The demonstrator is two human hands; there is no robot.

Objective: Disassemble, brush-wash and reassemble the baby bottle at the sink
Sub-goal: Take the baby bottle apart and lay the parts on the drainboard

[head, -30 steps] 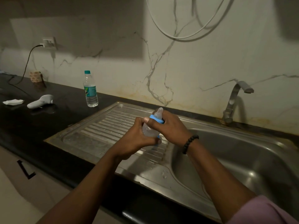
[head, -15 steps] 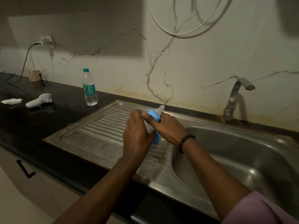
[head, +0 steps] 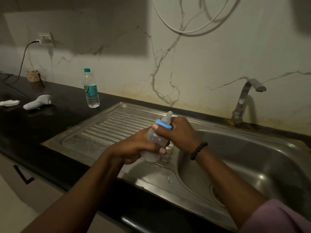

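The task looked to be at one of its two ends: the baby bottle (head: 154, 140) was in one piece, nipple and collar seated on the body, with no brush and no running water in sight. Droplets lay on the drainboard, so it may have been washed already and the collar was being screwed back on, or the unscrewing had yet to begin; the frame could not settle which.

At far left on the dark, glossy desk (head: 50, 125) lay a crumpled white tissue (head: 9, 102) and a smooth pale-grey handheld device (head: 37, 102), its kind unclear. Behind them stood a small patterned cup (head: 32, 75), and nearer the sink a clear, ribbed plastic water bottle (head: 91, 89) with a teal cap, upright.

The stainless sink (head: 252, 165) had a ridged drainboard on its left and a deep, rounded basin on its right. Over the seam between them the left hand (head: 134, 148) was wrapped closed around the lower part of the cloudy, translucent bottle body, which tilted slightly. The right hand (head: 180, 133) was closed around the blue plastic collar (head: 162, 123), thumb pressed on the bottle's shoulder; the soft translucent nipple (head: 167, 118) stood clear above its fingers. A dark beaded bracelet (head: 198, 150) circled that wrist.

At far right a matte metal tap (head: 244, 100) curved over the basin, dry.
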